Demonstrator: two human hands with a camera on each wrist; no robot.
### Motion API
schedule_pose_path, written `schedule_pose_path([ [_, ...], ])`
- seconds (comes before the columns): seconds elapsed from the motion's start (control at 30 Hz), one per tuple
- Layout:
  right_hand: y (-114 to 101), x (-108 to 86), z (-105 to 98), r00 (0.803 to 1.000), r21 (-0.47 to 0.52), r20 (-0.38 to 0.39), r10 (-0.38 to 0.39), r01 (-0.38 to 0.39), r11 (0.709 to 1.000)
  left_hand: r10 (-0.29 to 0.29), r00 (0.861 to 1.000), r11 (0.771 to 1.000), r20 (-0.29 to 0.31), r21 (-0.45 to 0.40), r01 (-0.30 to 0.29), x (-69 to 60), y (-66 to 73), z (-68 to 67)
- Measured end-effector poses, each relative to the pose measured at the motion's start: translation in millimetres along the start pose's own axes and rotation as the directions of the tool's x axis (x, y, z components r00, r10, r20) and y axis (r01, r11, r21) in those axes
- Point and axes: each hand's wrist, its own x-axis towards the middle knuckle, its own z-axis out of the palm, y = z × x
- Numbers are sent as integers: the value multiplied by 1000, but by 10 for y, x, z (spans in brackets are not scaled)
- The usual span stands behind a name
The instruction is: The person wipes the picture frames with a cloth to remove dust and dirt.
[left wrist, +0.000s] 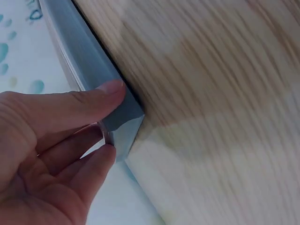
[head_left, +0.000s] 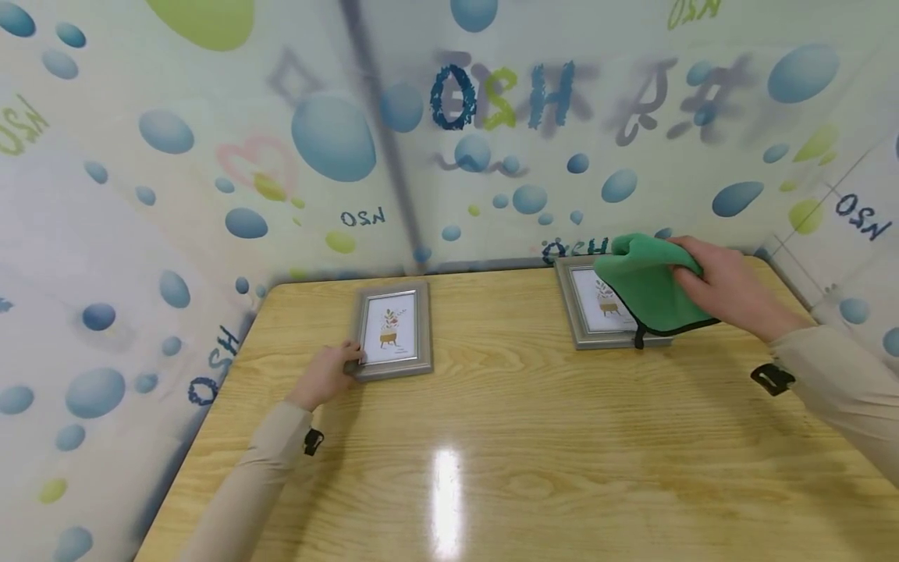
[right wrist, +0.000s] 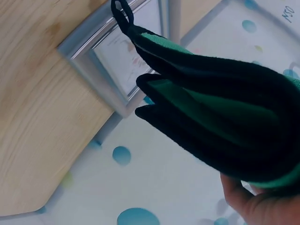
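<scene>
A grey picture frame point(head_left: 395, 332) with a potted-plant print lies at the left of the table. My left hand point(head_left: 326, 375) pinches its near left corner; in the left wrist view the thumb point(left wrist: 110, 91) presses one side of the frame's edge point(left wrist: 86, 51), with fingers on the other side. My right hand point(head_left: 726, 282) grips a folded green cloth point(head_left: 649, 285) with black edging and a small loop. The cloth hangs over a second grey frame point(head_left: 577, 312) at the right, hiding part of it. In the right wrist view the folds point(right wrist: 211, 70) stand apart from that frame point(right wrist: 89, 75).
The wooden table point(head_left: 492, 421) meets a wall covering point(head_left: 421, 179) printed with blue and green drops along its back. More of that covering stands at the left and right sides. Bare wood lies between the two frames.
</scene>
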Motion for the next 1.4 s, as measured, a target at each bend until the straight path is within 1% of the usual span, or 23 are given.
schedule_pose_path([
  [0.1, 39, -34, -41, 1000, -28, 7, 25, -25, 999, -13, 1000, 1000, -18, 15, 13, -23, -96, -30],
  [0.23, 90, -70, -84, 999, -61, 12, 43, -43, 997, -3, 998, 999, -59, 31, 5, -46, -206, -68],
  [0.33, 114, -83, -113, 999, -66, 6, 49, -49, 997, -3, 998, 1000, -59, 27, 5, -50, -265, -99],
  [0.43, 144, -80, -146, 998, -65, 6, 60, -60, 996, -29, 999, 1000, -24, 10, 29, -43, -283, -141],
  [0.5, 166, -73, -174, 997, -64, 20, 72, -71, 995, -44, 999, 999, 18, 13, 44, -29, -261, -176],
  [0.57, 186, -75, -208, 996, -80, 31, 81, -78, 994, -64, 994, 998, 92, 28, 62, 0, -211, -213],
  [0.63, 206, -79, -243, 996, -104, 41, 84, -79, 991, -87, 983, 995, 164, 69, 76, 53, -130, -250],
  [0.7, 231, -82, -271, 995, -123, 48, 82, -76, 989, -103, 972, 989, 213, 129, 76, 126, -5, -287],
  [0.73, 240, -81, -282, 995, -132, 51, 82, -75, 988, -107, 970, 985, 220, 158, 73, 166, 73, -304],
  [0.77, 252, -78, -289, 995, -139, 54, 80, -72, 988, -102, 972, 979, 213, 192, 60, 214, 165, -323],
  [0.83, 264, -68, -303, 995, -141, 62, 82, -72, 987, -106, 978, 970, 179, 235, 62, 310, 370, -343],
  [0.9, 268, -55, -316, 994, -141, 65, 89, -79, 987, -93, 986, 965, 141, 257, 54, 425, 604, -330],
  [0.97, 265, -54, -342, 993, -149, 61, 101, -91, 985, -72, 989, 965, 132, 260, 36, 563, 861, -288],
  [1.0, 262, -53, -355, 993, -154, 57, 106, -96, 983, -63, 989, 966, 133, 258, 27, 633, 989, -246],
  [1.07, 254, -55, -377, 992, -162, 47, 116, -107, 981, -5, 990, 963, 142, 269, -33, 778, 1249, -136],
  [1.13, 243, -55, -386, 992, -163, 32, 120, -114, 980, 49, 985, 954, 165, 284, -95, 904, 1513, -11],
  [1.2, 230, -55, -382, 992, -159, 23, 125, -120, 980, 107, 976, 933, 192, 319, -165, 1011, 1764, 125],
  [1.27, 218, -59, -367, 991, -152, 15, 130, -126, 980, 145, 962, 916, 232, 337, -219, 1097, 2002, 241],
  [1.33, 208, -62, -350, 992, -147, 13, 128, -125, 981, 172, 949, 901, 266, 347, -261, 1174, 2205, 345],
  [1.4, 199, -71, -338, 992, -151, 10, 122, -119, 981, 182, 938, 901, 294, 331, -279, 1246, 2374, 430],
])
